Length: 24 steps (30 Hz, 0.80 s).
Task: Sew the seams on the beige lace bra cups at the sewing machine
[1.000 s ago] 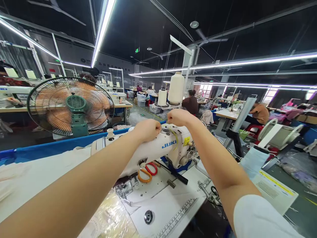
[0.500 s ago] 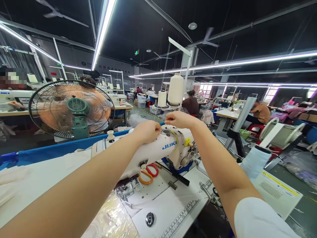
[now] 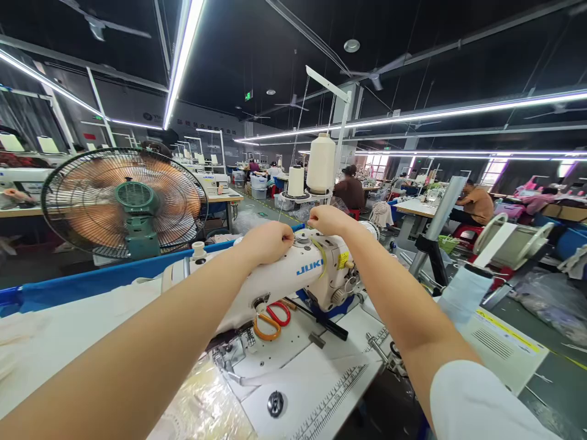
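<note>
A white JUKI sewing machine (image 3: 284, 269) stands on the table before me, and both my hands are at the top of its head. My left hand (image 3: 270, 242) is closed, its fingers by the bobbin-winder disc (image 3: 302, 237). A thin thread (image 3: 280, 209) comes down from the thread stand to this hand. On the far side of the disc, my right hand (image 3: 329, 220) is closed in a pinch; whatever lies between its fingertips is too small to make out. Behind them are a large thread cone (image 3: 321, 164) and a smaller thread cone (image 3: 296, 182).
Orange-handled scissors (image 3: 267, 327), red-handled scissors (image 3: 279, 313) and a black-handled tool (image 3: 332, 327) lie under the machine arm. A black round part (image 3: 276, 404) sits near the front. At left stands a fan (image 3: 132, 198). A metal post (image 3: 435, 226) rises at right. Other people sit farther back.
The whole view has shifted slightly to the left. Both hands keep nearly the same place on the machine and stay closed.
</note>
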Available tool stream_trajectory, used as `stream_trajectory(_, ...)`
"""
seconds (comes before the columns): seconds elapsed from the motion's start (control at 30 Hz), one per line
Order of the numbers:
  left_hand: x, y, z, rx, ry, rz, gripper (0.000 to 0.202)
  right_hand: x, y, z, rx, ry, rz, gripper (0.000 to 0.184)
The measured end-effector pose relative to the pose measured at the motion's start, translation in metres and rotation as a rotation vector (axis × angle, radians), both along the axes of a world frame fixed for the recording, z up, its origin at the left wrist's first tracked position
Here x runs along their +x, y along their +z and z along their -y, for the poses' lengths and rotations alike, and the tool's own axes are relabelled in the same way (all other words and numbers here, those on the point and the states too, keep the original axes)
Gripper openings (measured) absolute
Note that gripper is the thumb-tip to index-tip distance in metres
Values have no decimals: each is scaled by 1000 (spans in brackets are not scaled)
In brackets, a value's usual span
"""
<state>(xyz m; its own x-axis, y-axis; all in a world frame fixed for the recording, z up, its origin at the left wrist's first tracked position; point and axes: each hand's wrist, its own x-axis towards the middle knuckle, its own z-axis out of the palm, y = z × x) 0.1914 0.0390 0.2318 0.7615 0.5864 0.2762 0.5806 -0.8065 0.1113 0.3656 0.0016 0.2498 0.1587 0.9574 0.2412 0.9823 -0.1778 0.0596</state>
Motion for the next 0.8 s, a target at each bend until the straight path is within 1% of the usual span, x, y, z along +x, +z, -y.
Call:
stream_trajectory(0.1, -1, 0, 0, -17, -11, 5, 23, 5, 0, 6, -55, -31, 18, 24)
stream_trajectory(0.23, -4, 2, 0, -47, -54, 9, 24, 7, 2, 16, -99, -34, 15, 23)
stream_trajectory(0.47, -12, 7, 2, -123, -207, -28, 24, 2, 2, 23, -121, 5, -5, 22)
stream_trajectory(0.57, -19, 12, 4, -147, -234, -32, 26, -3, 3, 25, -130, 27, -9, 22)
stream_trajectory(0.63, -23, 16, 6, -186, -271, 5, 26, -6, 3, 27, -131, 46, -13, 21)
stream_trajectory(0.7, -27, 20, 8, -251, -333, 46, 23, -7, 3, 29, -127, 68, -18, 20)
stream_trajectory(0.77, -31, 23, 10, -336, -377, 41, 21, -6, 2, 30, -123, 91, -27, 20)
stream_trajectory(0.8, -32, 25, 11, -375, -369, 18, 22, -6, 2, 31, -122, 102, -33, 20)
